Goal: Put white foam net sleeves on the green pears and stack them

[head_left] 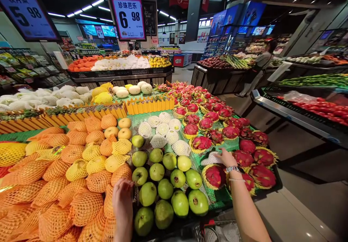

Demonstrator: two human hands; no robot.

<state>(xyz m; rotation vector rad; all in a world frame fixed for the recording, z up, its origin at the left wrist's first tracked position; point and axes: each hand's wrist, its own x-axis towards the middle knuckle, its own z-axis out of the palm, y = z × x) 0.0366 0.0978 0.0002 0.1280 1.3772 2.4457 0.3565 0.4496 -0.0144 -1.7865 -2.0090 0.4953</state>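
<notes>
My right hand (226,158), with a watch at the wrist, reaches over the dragon fruit. Its fingers are closed on a white foam net (211,159); whether a fruit is inside is unclear. Just in front of it lies a dragon fruit (214,176) in a yellow net. My left hand (123,195) is at the border between the net-wrapped fruit (87,202) and the bare green guavas (147,194). Its fingers are curled, and anything in them is hidden. Behind the guavas, several fruits in white foam nets (162,129) form a cluster.
An orange picket divider (149,105) runs behind the fruit. More dragon fruit (217,119) fills the display's right side. A vegetable stand (299,117) stands across the aisle at right, where a person (261,66) is farther back. Price screens (129,13) hang overhead.
</notes>
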